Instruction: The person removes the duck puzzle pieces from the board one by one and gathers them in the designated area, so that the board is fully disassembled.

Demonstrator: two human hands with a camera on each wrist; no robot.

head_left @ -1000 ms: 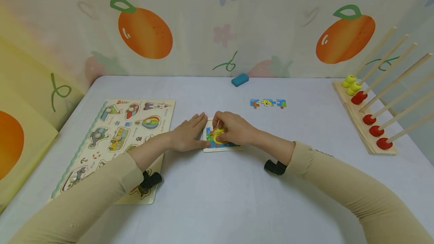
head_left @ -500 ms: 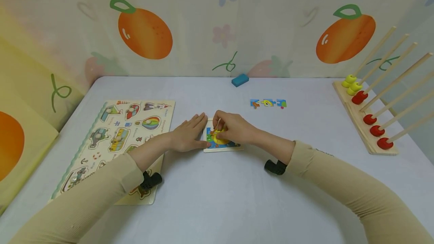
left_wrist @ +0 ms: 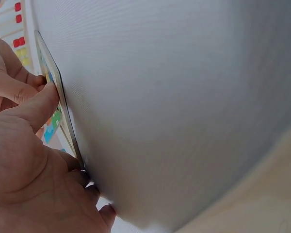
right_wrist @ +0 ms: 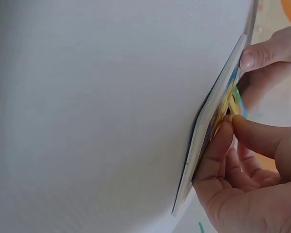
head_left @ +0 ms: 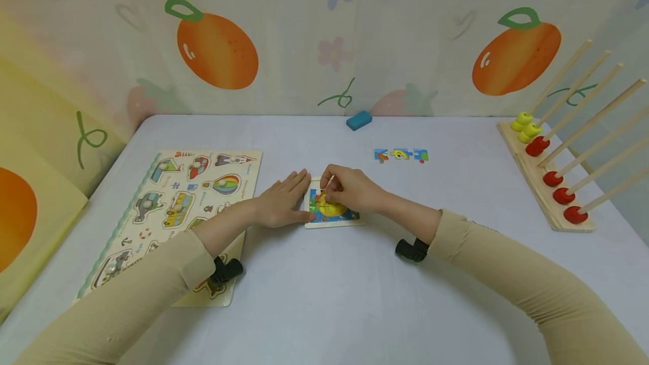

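Observation:
A small jigsaw puzzle board (head_left: 329, 223) with a pale frame and a yellow, blue and green picture lies mid-table. My left hand (head_left: 281, 203) lies flat at its left side, fingers straight, thumb touching the frame's edge. My right hand (head_left: 352, 189) is over the board, thumb and index finger pinching a puzzle piece (right_wrist: 238, 101). In both wrist views this piece, green and blue on its face, stands tilted up from the board; the fingers hide part of it. Beyond the board, several loose puzzle pieces (head_left: 401, 154) lie in a row.
A large knob puzzle board (head_left: 203, 207) with vehicle pictures lies at left, partly under the left forearm. A blue block (head_left: 359, 120) sits near the back edge. At right stands a wooden peg rack (head_left: 545, 185) with red and yellow beads.
The right hand's fingertips have shifted slightly up and right, and more of the board's yellow picture shows. The left hand stays where it was.

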